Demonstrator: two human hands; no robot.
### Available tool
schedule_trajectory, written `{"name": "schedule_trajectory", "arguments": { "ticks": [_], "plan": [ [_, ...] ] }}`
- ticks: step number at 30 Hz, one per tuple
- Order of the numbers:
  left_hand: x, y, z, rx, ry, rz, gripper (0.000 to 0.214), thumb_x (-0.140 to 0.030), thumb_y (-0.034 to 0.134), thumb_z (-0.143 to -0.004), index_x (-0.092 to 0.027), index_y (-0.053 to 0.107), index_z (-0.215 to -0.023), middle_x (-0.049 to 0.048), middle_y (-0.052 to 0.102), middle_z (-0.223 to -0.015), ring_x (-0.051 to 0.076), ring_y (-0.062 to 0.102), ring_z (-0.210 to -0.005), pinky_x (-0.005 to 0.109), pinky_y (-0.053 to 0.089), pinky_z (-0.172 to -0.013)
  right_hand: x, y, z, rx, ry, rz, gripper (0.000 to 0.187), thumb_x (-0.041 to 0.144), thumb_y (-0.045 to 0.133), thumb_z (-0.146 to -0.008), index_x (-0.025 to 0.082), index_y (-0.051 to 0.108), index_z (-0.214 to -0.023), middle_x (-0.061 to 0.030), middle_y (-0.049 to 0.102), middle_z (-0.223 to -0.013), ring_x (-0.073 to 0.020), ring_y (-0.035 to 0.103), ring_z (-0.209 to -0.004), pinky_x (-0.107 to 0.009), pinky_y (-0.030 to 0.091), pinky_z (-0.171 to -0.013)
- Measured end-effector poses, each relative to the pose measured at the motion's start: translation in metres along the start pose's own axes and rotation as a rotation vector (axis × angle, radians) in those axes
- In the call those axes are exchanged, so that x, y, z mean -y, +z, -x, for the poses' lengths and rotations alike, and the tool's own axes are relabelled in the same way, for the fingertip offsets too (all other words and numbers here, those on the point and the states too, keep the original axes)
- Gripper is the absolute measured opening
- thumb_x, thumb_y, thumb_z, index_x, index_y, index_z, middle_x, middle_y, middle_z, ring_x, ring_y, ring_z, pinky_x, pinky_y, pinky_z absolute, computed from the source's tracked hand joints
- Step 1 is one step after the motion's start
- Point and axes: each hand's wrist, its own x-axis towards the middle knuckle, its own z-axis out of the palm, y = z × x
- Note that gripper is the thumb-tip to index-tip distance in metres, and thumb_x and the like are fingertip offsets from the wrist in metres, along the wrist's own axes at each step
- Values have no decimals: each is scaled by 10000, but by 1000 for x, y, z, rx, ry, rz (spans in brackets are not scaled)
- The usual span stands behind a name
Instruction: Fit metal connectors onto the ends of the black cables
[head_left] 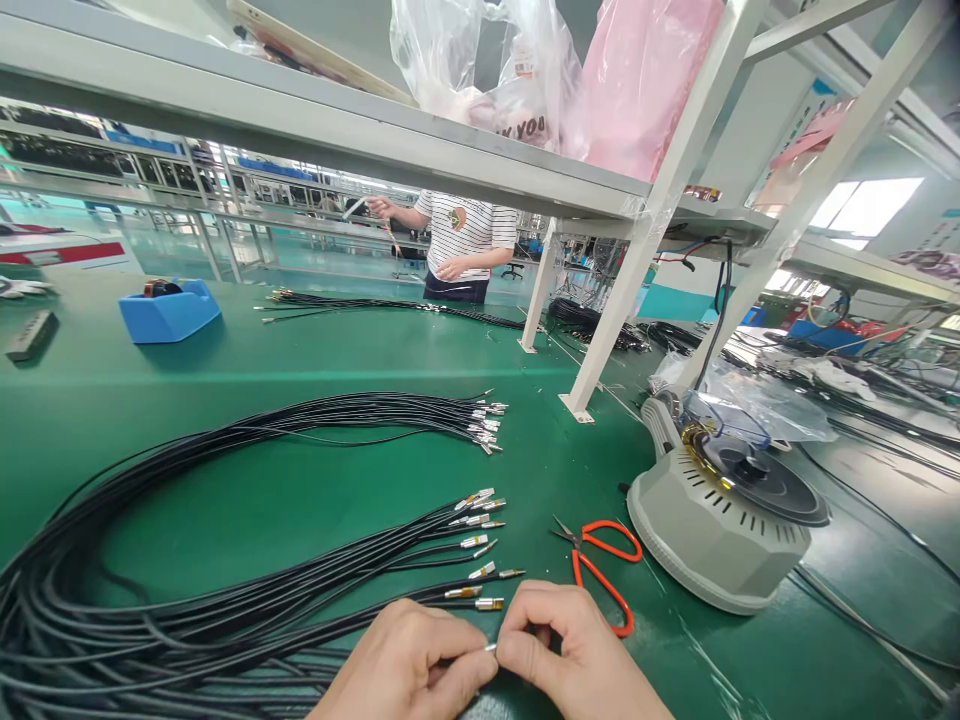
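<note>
My left hand [427,655] is closed in a pinch on the end of a cable, mostly hidden by the fingers. Meeting it fingertip to fingertip, my right hand [559,640] pinches the same spot. A small silvery bit of a connector [490,648] shows between them. Black cables [285,590] lie in a large looped bundle to the left, their metal connectors [480,425] pointing right. Amber-brown tape wraps a few of the nearer connectors [463,592]. Beyond my right hand rest scissors with red-orange handles [609,580], blades apart.
A grey round tape dispenser [720,530] stands at the right, with a blue tape holder [171,312] far left. White shelf legs [622,310] rise from the green table [300,350]. Another cable bundle [390,303] lies at the back, before a person in a striped shirt [469,240].
</note>
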Motion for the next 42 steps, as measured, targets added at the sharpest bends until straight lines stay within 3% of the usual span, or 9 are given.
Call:
{"name": "schedule_trajectory", "arguments": {
  "ticks": [3,5,7,9,13,19,27,33,42],
  "plan": [
    [0,-4,1,83,59,2,411,-248,537,-941,-176,390,-564,-71,358,-590,95,398,-607,217,276,-578,3,-4,0,-32,-11,-40,340,359,527,-930,185,664,-672,9,572,-701,-151,534,-705,-255,356,-641],
    [-1,-11,2,141,132,-10,360,-331,595,-932,-187,567,-603,-35,556,-805,134,523,-818,203,355,-710,4,-7,0,-110,3,10,366,383,490,-955,190,656,-692,2,584,-720,-160,551,-718,-263,367,-649],
    [0,-20,4,115,123,2,329,-375,593,-940,-206,657,-665,-9,598,-1015,169,543,-974,224,386,-816,3,-7,-1,-168,26,145,242,312,563,-919,197,646,-722,4,585,-746,-169,558,-746,-272,371,-672],
    [4,-28,4,8,50,40,325,-332,549,-970,-204,654,-690,-12,609,-963,153,568,-930,227,409,-809,1,-4,-2,-170,31,291,46,184,625,-853,207,660,-832,-6,617,-837,-192,570,-834,-291,378,-731],
    [15,-29,3,-159,-16,-14,185,-215,525,-963,-213,655,-830,-8,622,-890,168,585,-876,263,445,-796,-1,5,-6,-135,15,464,148,83,592,-820,221,623,-867,-22,627,-923,-229,550,-912,-322,363,-738],
    [15,-7,1,-132,101,-162,203,-174,492,-977,-266,597,-1125,20,617,-1051,220,537,-971,356,450,-872,6,4,-4,-137,-13,190,152,142,561,-885,204,556,-747,19,528,-792,-149,526,-763,-257,368,-679],
    [13,-8,4,-151,165,-232,210,-226,423,-1021,-229,632,-1001,41,582,-998,219,521,-920,340,432,-807,5,-1,-1,-110,-67,15,128,220,603,-867,188,608,-743,18,528,-768,-135,494,-705,-249,348,-634],
    [7,-6,2,-87,80,-144,319,-303,368,-1034,-207,626,-873,22,609,-819,188,549,-796,274,436,-715,4,-1,-1,-122,-75,-48,183,293,613,-861,185,620,-713,9,531,-749,-143,480,-691,-263,348,-633],
    [-3,-8,4,-171,141,-122,389,-345,378,-1027,-215,611,-745,-20,605,-703,138,565,-665,219,414,-636,6,1,-1,-112,-79,-84,167,280,623,-846,189,617,-706,12,519,-742,-149,464,-699,-266,347,-646]
  ]
}}
